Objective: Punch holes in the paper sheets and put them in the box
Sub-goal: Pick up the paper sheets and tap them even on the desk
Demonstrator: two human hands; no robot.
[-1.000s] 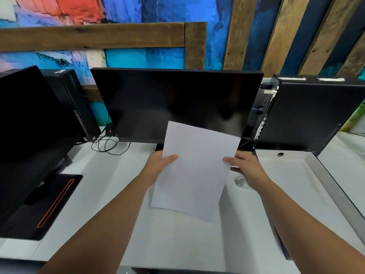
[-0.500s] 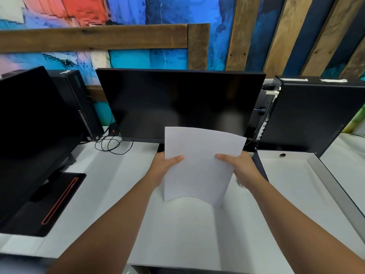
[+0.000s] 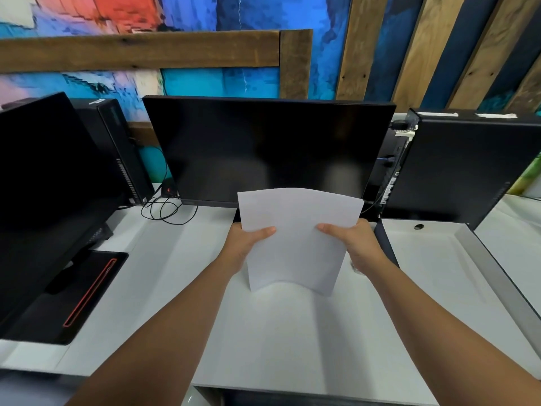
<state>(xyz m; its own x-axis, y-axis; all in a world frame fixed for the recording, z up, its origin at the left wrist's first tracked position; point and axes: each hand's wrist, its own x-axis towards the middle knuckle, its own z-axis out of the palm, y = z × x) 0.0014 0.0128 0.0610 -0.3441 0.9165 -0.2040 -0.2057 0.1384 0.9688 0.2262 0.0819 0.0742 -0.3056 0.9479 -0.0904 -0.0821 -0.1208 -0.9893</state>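
both hands, left and right, grip pinching the bowed paper sheet by its sides above the white desk.

I can read nothing here. A small mark on the lower edge of the black flat monitor, beyond the left hand, is too tiny; white strips atop the black computer case beyond the right hand look illegible.

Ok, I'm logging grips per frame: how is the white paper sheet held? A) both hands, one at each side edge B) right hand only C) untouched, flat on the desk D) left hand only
A: the left hand and the right hand each pinch one side edge of the paper sheet.
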